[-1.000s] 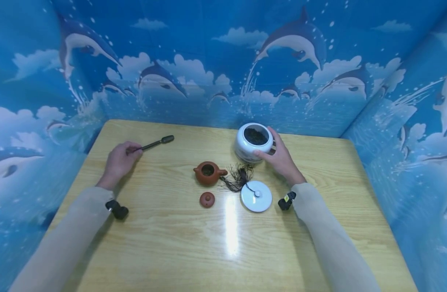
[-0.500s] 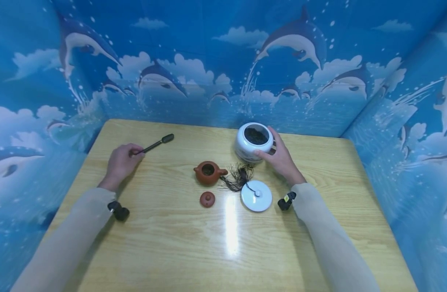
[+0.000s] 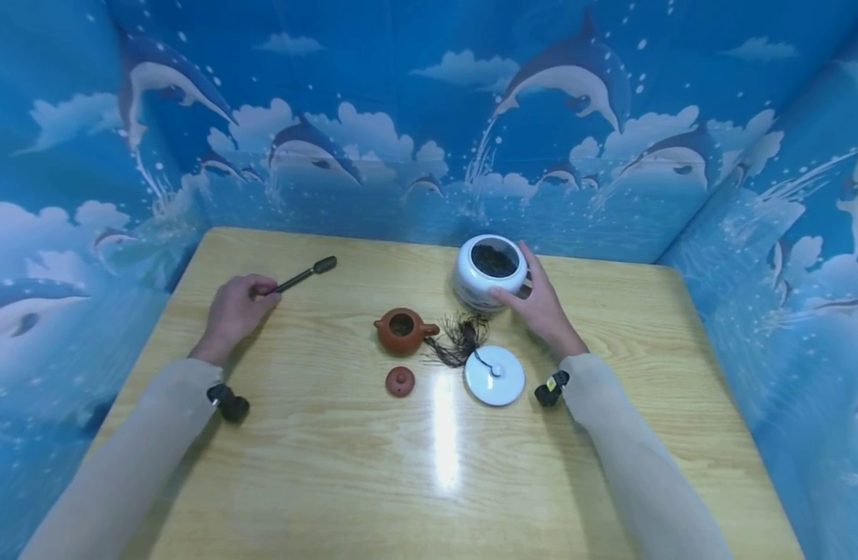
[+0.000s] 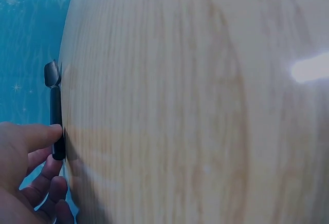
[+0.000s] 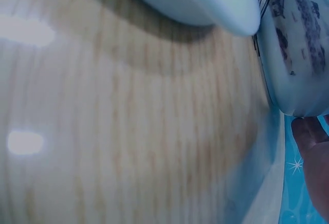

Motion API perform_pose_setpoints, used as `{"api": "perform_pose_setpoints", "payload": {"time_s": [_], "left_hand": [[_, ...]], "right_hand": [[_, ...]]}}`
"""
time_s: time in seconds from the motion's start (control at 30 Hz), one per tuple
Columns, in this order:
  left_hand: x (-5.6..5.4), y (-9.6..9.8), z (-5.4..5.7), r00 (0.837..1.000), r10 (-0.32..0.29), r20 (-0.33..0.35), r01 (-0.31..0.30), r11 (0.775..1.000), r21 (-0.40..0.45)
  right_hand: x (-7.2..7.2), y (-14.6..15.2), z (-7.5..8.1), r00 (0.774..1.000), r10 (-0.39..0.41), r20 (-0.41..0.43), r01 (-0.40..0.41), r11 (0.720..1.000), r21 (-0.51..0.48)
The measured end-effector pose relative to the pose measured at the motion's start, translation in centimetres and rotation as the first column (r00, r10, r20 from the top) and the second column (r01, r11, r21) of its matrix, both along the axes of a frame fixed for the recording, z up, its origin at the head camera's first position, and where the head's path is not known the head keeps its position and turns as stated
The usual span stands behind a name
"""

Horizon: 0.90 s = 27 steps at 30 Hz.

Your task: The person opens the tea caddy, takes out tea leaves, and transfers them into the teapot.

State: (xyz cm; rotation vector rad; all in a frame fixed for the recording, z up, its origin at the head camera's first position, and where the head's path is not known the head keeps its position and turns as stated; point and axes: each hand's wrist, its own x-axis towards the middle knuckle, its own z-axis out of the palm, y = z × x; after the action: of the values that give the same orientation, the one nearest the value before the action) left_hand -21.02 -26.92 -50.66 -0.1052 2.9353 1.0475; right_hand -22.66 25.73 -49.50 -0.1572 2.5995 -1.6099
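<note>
Toward the table's far left, my left hand (image 3: 239, 309) pinches the handle end of a dark tea scoop (image 3: 306, 274). Its head points right and away from me; the left wrist view shows thumb and finger on the black handle (image 4: 56, 116). My right hand (image 3: 541, 307) grips the right side of a white tea jar (image 3: 464, 284), which is uncovered with dark tea leaves (image 3: 494, 261) inside. In the right wrist view, a finger touches the patterned jar (image 5: 303, 54). Between the hands sits a brown clay teapot (image 3: 400, 340), its lid off and something dark inside.
In front of the teapot lies its small clay lid (image 3: 400, 382). A white jar lid (image 3: 495, 389) rests before the jar, with a dark tassel (image 3: 460, 342) beside it. A printed curtain (image 3: 400, 194) stands behind the wooden table (image 3: 316, 467).
My left hand has shifted slightly to the right, and the scoop has moved a little with it. My right hand stays on the jar; the teapot and lids have not moved.
</note>
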Motion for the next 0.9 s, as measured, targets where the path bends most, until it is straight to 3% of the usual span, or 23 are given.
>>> {"api": "perform_pose_setpoints", "payload": {"time_s": [0.23, 0.47, 0.6, 0.73, 0.9], "left_hand": [[0.0, -0.4, 0.4, 1.000, -0.010, 0.027, 0.008, 0.998, 0.054], [0.3, -0.1, 1.8, 1.000, -0.020, 0.019, 0.018, 0.995, 0.101], [0.6, 0.8, 2.7, 0.999, -0.037, 0.004, 0.037, 0.993, 0.113], [1.1, 1.7, 3.5, 0.997, -0.074, -0.016, 0.076, 0.989, 0.127], [1.6, 2.8, 4.3, 0.990, -0.136, -0.049, 0.142, 0.980, 0.143]], "right_hand": [[0.5, 0.7, 0.1, 1.000, -0.015, -0.014, 0.015, 1.000, -0.017], [1.6, 1.0, 0.8, 0.996, -0.047, -0.080, 0.044, 0.998, -0.035], [2.1, 0.8, 1.3, 0.988, -0.064, -0.142, 0.066, 0.998, 0.007], [2.5, 0.2, 2.1, 0.966, -0.074, -0.247, 0.092, 0.994, 0.063], [2.9, -1.1, 3.4, 0.922, -0.077, -0.379, 0.114, 0.991, 0.075]]}}
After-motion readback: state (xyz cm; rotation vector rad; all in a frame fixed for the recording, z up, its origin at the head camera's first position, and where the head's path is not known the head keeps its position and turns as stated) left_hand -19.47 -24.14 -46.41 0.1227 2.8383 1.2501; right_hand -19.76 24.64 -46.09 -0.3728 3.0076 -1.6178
